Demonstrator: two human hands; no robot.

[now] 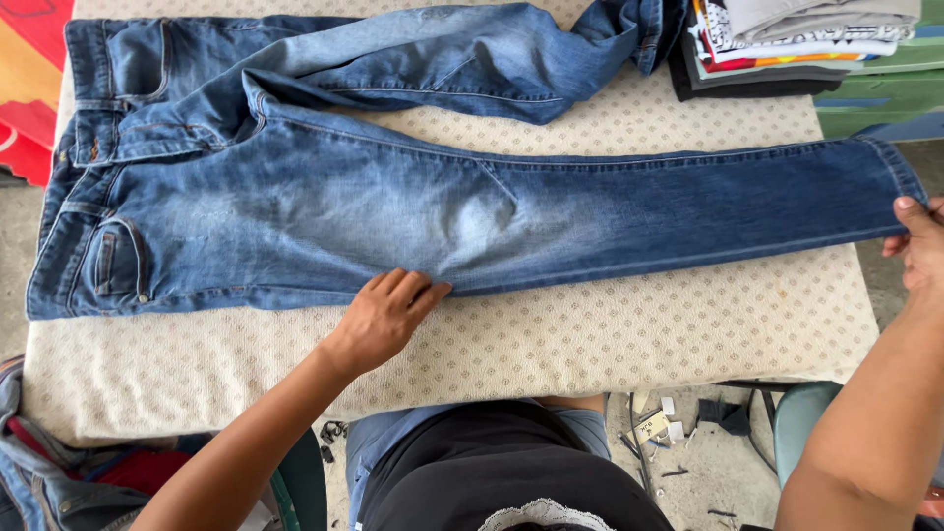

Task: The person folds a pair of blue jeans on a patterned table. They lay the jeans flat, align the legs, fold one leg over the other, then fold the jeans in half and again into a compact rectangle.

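Observation:
A pair of blue jeans [324, 197] lies across a cream patterned padded table [629, 334], waistband at the left. One leg stretches straight to the right; the other leg [462, 59] bends away toward the far right. My left hand [383, 315] rests flat with fingers together on the near edge of the straight leg, around the knee. At the frame's right edge my right hand [919, 246] pinches the hem of that straight leg [885, 182], thumb on top.
A stack of folded clothes [787, 44] sits at the table's far right corner, beside green crates [885, 93]. More denim and clothing [49, 472] are heaped at the lower left. Scraps litter the floor [678, 442] below the table's near edge.

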